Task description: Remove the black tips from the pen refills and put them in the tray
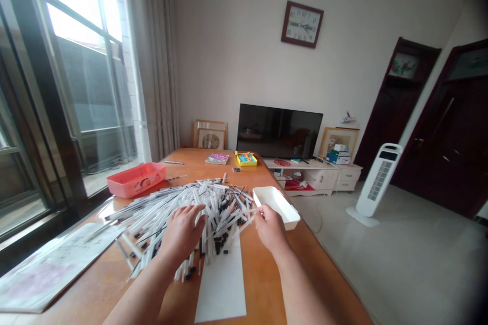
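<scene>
A wide heap of translucent white pen tubes, mixed with thin dark rods and small black caps, covers the middle of the wooden table. My left hand rests over the near side of this heap, fingers spread and thumb apart, with nothing visibly gripped. To the right of the pile, my right hand is closed in a pinch on a thin clear tube that points left toward the heap. Just beyond that hand stands a white plastic tray. Under the near edge of the pile lies a white strip.
A pink plastic basket sits at the left edge, with a large printed sheet nearer me. Farther back lie a pen, a booklet and a yellow box. A tower fan stands on the floor at right.
</scene>
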Motion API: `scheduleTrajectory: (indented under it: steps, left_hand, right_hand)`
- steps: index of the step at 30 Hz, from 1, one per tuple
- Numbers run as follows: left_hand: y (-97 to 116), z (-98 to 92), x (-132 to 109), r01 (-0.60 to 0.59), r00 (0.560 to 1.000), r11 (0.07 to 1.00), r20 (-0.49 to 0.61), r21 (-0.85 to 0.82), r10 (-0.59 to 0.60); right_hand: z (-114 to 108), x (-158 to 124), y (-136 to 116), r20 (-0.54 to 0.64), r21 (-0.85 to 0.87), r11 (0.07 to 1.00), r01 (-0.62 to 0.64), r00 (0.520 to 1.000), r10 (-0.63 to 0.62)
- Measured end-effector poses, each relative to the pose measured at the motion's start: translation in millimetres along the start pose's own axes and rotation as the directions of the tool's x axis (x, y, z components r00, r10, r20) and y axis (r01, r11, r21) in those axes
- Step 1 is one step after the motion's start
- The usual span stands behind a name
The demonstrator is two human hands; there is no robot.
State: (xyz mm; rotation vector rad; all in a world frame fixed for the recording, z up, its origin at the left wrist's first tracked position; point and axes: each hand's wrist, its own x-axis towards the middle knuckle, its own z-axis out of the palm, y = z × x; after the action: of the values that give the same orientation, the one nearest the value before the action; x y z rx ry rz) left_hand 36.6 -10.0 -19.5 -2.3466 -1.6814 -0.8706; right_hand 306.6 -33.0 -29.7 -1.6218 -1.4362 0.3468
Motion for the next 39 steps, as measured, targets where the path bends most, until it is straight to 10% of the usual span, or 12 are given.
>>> scheduleTrajectory:
  steps: [12,39]
  left_hand:
    - [-0.4,7.0,-5.4,0.172,0.98,0.981,0.084,0.084,-0.179]
    - [30.8,21.0,-14.6,-0.162,0.929,0.935,0.27,-0.316,0.253]
  right_hand:
    - [40.4,-8.7,4.0,0.212,-0.324,0.937,0.132,0.975,-0.064]
    - [54.9,-6.2,9.9,0.183,-0.209,0.967,0.146,0.977,-0.108]
